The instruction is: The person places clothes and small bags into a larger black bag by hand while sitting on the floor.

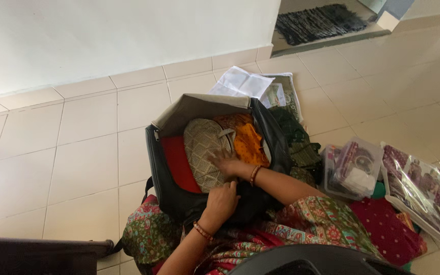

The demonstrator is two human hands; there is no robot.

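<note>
An open black bag [155, 153] with a beige lining stands on the tiled floor in front of my lap. Inside it lie a beige woven cloth [199, 142], a red cloth [179, 164] to its left and an orange cloth [249, 145] to its right. My right hand [228, 164] rests flat on the beige cloth with its fingers spread. My left hand [221, 202] is closed on the bag's near black edge. Both wrists wear bangles.
White paper [240, 82] and a packet lie behind the bag, with dark green cloth [296, 137] to its right. A clear plastic box [352, 168], a clear packet of clothes [416, 186] and a maroon cloth [383, 224] sit further right. A dark mat [317, 21] lies in the doorway.
</note>
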